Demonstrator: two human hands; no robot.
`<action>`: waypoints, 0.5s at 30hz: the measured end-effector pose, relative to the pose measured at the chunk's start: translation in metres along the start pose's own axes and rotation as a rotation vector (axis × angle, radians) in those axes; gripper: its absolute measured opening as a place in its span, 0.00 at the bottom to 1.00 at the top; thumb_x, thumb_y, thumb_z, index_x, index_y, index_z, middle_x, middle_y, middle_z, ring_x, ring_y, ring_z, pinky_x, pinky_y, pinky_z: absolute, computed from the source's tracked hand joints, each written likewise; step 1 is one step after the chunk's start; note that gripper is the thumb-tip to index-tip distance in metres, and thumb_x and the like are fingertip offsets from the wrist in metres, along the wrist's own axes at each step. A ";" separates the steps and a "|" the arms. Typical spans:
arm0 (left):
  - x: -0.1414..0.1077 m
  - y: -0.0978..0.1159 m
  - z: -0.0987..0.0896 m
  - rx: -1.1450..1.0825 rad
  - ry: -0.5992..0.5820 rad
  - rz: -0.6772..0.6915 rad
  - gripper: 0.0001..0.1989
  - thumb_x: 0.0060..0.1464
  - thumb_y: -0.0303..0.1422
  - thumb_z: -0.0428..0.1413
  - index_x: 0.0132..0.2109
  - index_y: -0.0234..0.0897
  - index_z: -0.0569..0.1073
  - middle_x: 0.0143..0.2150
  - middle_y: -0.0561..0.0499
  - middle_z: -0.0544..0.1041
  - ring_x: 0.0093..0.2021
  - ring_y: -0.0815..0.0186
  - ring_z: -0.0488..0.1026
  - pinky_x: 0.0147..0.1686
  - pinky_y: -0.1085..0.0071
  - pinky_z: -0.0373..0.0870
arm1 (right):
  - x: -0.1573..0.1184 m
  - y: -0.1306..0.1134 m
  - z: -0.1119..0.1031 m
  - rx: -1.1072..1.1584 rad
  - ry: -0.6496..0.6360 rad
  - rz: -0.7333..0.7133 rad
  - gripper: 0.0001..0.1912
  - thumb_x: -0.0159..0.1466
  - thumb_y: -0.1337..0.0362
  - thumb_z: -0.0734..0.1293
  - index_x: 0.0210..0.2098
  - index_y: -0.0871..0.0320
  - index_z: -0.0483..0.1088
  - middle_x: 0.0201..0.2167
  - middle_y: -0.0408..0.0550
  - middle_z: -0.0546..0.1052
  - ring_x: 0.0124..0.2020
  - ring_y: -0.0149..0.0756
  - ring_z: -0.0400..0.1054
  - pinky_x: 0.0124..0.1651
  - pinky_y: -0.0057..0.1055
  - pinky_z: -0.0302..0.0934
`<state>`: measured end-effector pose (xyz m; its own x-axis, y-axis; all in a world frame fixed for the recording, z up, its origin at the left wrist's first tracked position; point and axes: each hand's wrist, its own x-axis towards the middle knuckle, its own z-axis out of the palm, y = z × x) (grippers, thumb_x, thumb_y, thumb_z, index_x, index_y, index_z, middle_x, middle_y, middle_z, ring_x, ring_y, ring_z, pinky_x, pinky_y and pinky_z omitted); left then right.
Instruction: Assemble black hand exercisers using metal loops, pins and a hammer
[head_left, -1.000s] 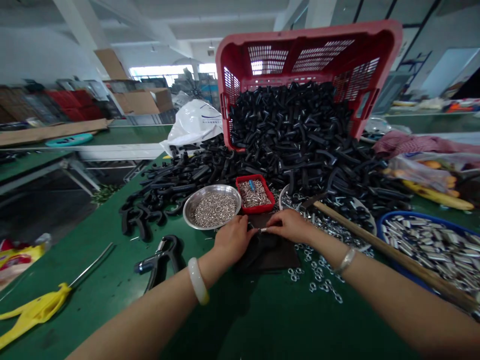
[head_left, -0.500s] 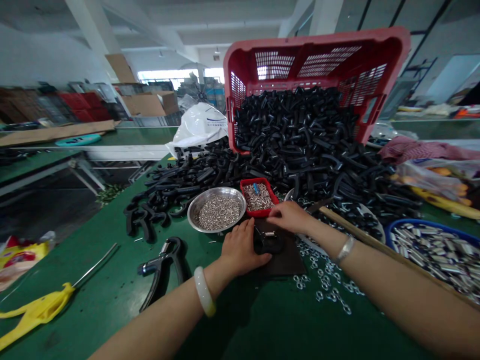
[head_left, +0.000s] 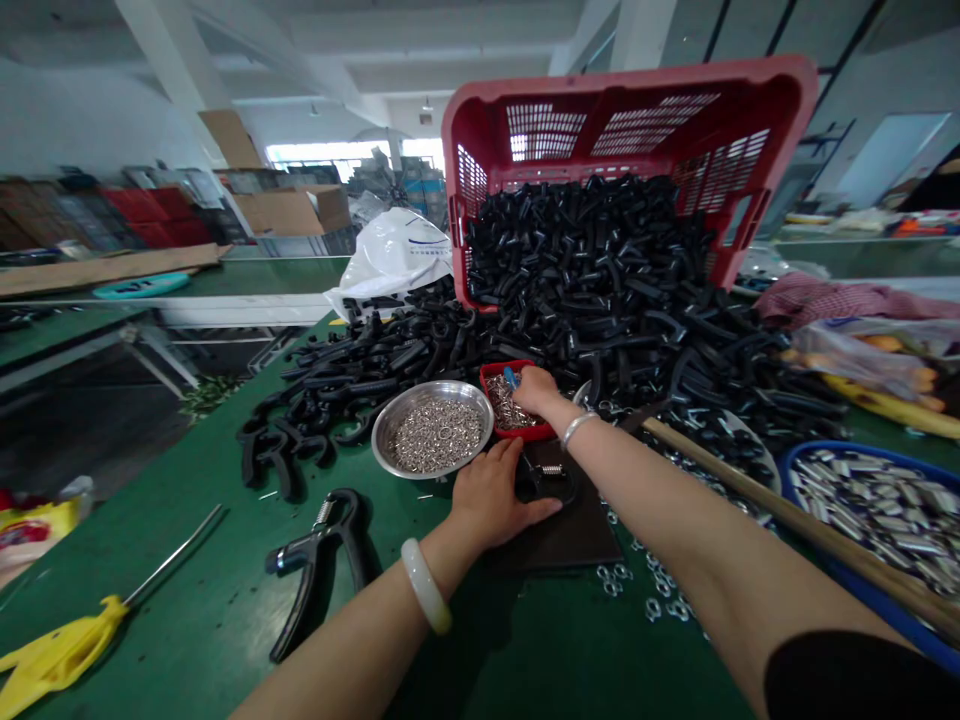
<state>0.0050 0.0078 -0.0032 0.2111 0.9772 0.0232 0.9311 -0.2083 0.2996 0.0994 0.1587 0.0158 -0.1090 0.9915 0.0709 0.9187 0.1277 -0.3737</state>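
My left hand (head_left: 491,500) lies over a black hand exerciser (head_left: 561,487) on a dark mat (head_left: 589,535), fingers stretched and thumb spread. The exerciser's silver spring (head_left: 553,470) shows to the right of the hand; its handles are partly covered. My right hand (head_left: 536,390) is inside a small red tray (head_left: 529,432), fingertips bent down together among small metal pins (head_left: 504,405). A blue piece (head_left: 511,377) shows beside those fingers. Whatever they pinch is hidden. Left of the tray stands a steel bowl (head_left: 380,440) of small metal rings.
A red crate (head_left: 630,85) on its side spills black handles (head_left: 585,290) across the back. Another hand exerciser (head_left: 322,560) and a yellow air gun (head_left: 67,645) lie left. On the right are loose nuts (head_left: 664,590), a wooden-handled hammer (head_left: 750,490) and a blue basin (head_left: 795,455) of metal cylinders.
My right hand has moved forward and left, from the red tray's near right corner into the tray. My left hand stays over the exerciser. The view has shifted slightly.
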 end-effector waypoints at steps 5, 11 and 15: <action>0.002 0.000 0.000 -0.023 -0.001 -0.007 0.45 0.37 0.60 0.47 0.58 0.38 0.54 0.57 0.45 0.61 0.53 0.54 0.62 0.50 0.58 0.60 | -0.031 0.020 -0.018 0.219 0.126 -0.018 0.15 0.58 0.66 0.55 0.44 0.62 0.62 0.33 0.51 0.75 0.28 0.32 0.71 0.28 0.24 0.64; 0.002 0.000 0.000 -0.099 0.033 -0.020 0.43 0.35 0.58 0.51 0.56 0.41 0.56 0.55 0.45 0.63 0.52 0.54 0.63 0.48 0.58 0.61 | -0.119 0.046 -0.007 0.831 0.044 -0.093 0.10 0.57 0.59 0.59 0.37 0.57 0.58 0.22 0.43 0.72 0.24 0.35 0.71 0.27 0.30 0.67; 0.002 -0.003 -0.002 -0.084 -0.020 0.022 0.44 0.37 0.58 0.50 0.58 0.38 0.54 0.57 0.44 0.61 0.54 0.53 0.61 0.51 0.59 0.59 | -0.143 0.052 0.006 0.902 0.084 -0.100 0.12 0.57 0.56 0.59 0.36 0.55 0.55 0.26 0.46 0.72 0.27 0.38 0.72 0.30 0.34 0.68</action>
<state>0.0021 0.0109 -0.0018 0.2382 0.9711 0.0121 0.8980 -0.2250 0.3781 0.1604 0.0236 -0.0193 -0.1113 0.9743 0.1960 0.2574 0.2188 -0.9412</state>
